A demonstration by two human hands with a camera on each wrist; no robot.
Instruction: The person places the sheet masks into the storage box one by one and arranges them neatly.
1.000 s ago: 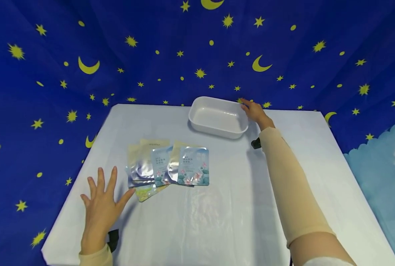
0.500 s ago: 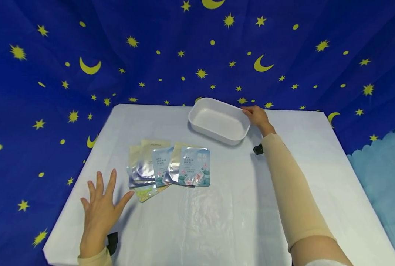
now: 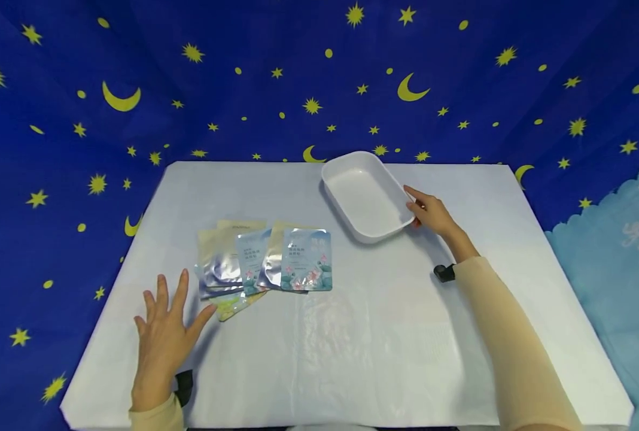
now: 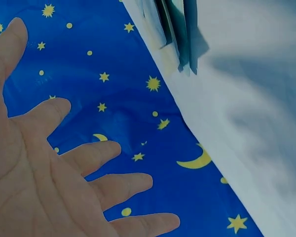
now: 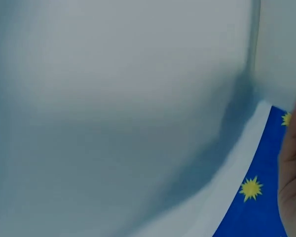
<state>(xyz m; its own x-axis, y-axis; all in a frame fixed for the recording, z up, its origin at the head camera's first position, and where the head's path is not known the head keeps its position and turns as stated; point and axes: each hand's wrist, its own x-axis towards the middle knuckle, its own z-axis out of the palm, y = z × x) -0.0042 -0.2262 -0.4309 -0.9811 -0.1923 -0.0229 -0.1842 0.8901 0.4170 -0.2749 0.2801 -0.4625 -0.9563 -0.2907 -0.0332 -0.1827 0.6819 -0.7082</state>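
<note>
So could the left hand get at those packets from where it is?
Probably yes: the left hand is spread out beside the packets, and nothing visible stands between them; the white dish sits beyond, to their right.

A blurred pale surface (image 5: 113, 74) fills the left, fingers (image 5: 292, 173) and starry blue cloth (image 5: 256, 215) right.

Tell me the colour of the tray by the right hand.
The tray is plain white, seen best in the head view.

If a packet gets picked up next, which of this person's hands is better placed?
Probably the left hand: its spread fingers hold nothing and sit near the packets, while the right hand grips the white tray by its edge.
</note>
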